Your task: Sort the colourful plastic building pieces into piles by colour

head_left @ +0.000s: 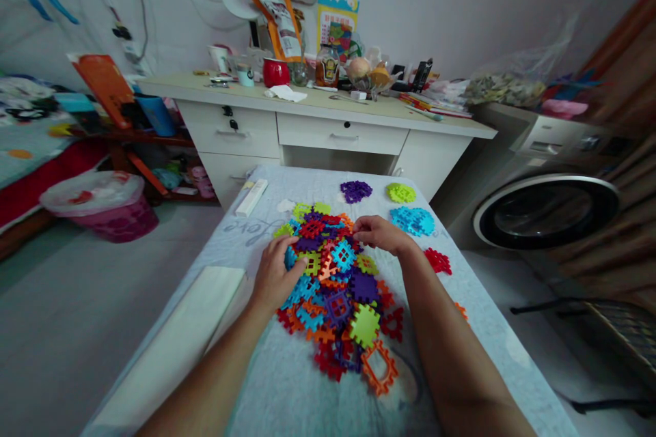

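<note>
A mixed pile of plastic interlocking building pieces (338,300), with notched edges in red, orange, blue, purple and lime green, covers the middle of the cloth-covered table (277,389). My left hand (277,272) rests on the pile's left side, thumb and fingers apart, over blue and lime pieces. At the upper right of the pile is my right hand (380,233), its fingers curled together; whatever they may pinch is hidden. Single-colour heaps lie beyond and beside it: purple (356,191), lime (400,192), blue (413,220) and red (437,260). An orange piece (461,311) shows partly behind my right forearm.
A white box-like strip (179,341) lies along the table's left edge, with a smaller white bar (251,197) farther back. Behind stands a cluttered white desk (328,130). A washing machine (543,177) is at right, a pink bin (110,208) at left.
</note>
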The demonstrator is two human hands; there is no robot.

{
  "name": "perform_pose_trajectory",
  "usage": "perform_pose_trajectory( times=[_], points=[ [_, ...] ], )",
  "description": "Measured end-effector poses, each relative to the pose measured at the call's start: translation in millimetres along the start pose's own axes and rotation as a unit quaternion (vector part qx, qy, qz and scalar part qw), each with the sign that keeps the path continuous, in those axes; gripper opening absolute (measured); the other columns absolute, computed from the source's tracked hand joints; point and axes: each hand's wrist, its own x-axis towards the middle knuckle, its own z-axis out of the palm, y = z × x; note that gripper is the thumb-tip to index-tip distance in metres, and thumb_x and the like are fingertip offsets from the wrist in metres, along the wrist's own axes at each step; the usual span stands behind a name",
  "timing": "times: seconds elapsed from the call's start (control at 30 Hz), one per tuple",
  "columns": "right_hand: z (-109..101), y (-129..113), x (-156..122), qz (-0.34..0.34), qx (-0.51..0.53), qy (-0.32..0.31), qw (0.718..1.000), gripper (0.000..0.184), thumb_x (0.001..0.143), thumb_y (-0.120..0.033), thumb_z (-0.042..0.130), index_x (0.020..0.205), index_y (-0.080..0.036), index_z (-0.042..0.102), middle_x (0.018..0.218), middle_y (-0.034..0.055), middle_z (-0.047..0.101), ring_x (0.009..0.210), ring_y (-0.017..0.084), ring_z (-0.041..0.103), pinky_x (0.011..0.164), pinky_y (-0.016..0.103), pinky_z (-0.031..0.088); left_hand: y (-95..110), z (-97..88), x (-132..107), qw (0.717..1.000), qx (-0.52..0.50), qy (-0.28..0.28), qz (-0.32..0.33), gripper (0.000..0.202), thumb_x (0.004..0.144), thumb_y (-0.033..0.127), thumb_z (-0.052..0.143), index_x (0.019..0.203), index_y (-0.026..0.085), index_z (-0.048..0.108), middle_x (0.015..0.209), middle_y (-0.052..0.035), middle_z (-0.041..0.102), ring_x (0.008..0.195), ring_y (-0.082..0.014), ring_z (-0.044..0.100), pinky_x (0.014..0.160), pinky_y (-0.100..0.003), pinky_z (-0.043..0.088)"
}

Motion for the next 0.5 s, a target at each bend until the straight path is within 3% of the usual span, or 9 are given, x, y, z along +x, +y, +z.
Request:
perform_pose_trajectory(
  times=[0.23, 0.37, 0.5],
  points=[
    [-13.1, -8.8, -8.8, -0.005, 0.062, 0.103, 0.993, 0.018, 0.065, -0.034, 0.067, 0.072, -0.019, 0.06, 0.057, -0.0035, 0.057, 0.05, 0.009, 0.047, 0.046, 0.02, 0.036, -0.8, 0.3, -0.6, 1.0, 0.008, -0.007, -0.006, 0.04, 0.079, 0.037, 0.06, 0.117, 0.023, 0.059, 0.127, -0.0081, 0.056, 0.125, -0.0259, 0.05, 0.113, -0.045, 0.036],
    [-39.7, -10.9, -24.9, -0.027, 0.054, 0.155, 0.986, 0.021, 0.065, -0.037, 0.068, 0.074, -0.018, 0.062, 0.058, -0.0036, 0.056, 0.051, 0.009, 0.045, 0.049, 0.021, 0.037, -1.0, 0.2, -0.3, 1.0, 0.014, -0.006, 0.0, 0.041, 0.079, 0.038, 0.059, 0.117, 0.023, 0.059, 0.127, -0.0085, 0.055, 0.125, -0.0265, 0.05, 0.112, -0.046, 0.036],
    [-70.0, 4.2, -50.5, 0.0, 0.019, 0.218, 0.976, 0.023, 0.064, -0.038, 0.067, 0.071, -0.017, 0.065, 0.055, -0.0037, 0.054, 0.049, 0.008, 0.042, 0.048, 0.022, 0.033, -1.3, 1.0, 0.3, 1.0, 0.022, -0.005, 0.007, 0.04, 0.08, 0.038, 0.059, 0.117, 0.023, 0.059, 0.124, -0.0084, 0.056, 0.124, -0.0266, 0.051, 0.111, -0.045, 0.037]
  ],
)
